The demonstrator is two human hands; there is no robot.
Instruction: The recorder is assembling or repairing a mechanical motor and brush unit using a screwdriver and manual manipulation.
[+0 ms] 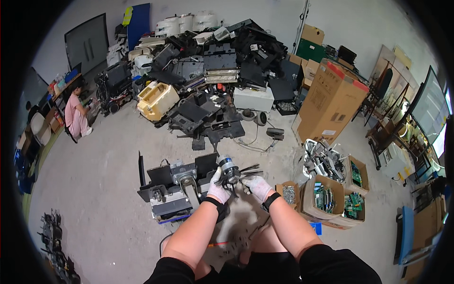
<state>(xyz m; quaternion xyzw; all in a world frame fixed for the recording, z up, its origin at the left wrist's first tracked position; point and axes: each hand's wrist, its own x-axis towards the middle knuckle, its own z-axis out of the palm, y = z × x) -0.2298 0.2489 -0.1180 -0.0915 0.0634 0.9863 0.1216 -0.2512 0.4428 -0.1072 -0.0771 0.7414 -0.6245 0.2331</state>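
My left hand (pixel 218 187), in a white work glove, is wrapped round a cylindrical motor (pixel 228 165) with a silver and black body. Stiff black bristles (pixel 250 170) fan out from the motor's lower end, some to the right and some downward. My right hand (pixel 257 188), gloved too, is closed at the edge of these bristles; what its fingertips pinch is too small to make out. Just left of the motor sits a partly dismantled machine frame (pixel 171 196) with black panels and a grey metal bracket (pixel 190 189).
Open cartons (pixel 307 201) of green circuit boards stand to the right, beside a small box of screws (pixel 288 193) and a pile of metal parts (pixel 324 161). A red-handled tool (pixel 218 244) lies by my legs. Ahead rises a heap of dark scrap panels (pixel 220 59). A person (pixel 76 111) crouches far left.
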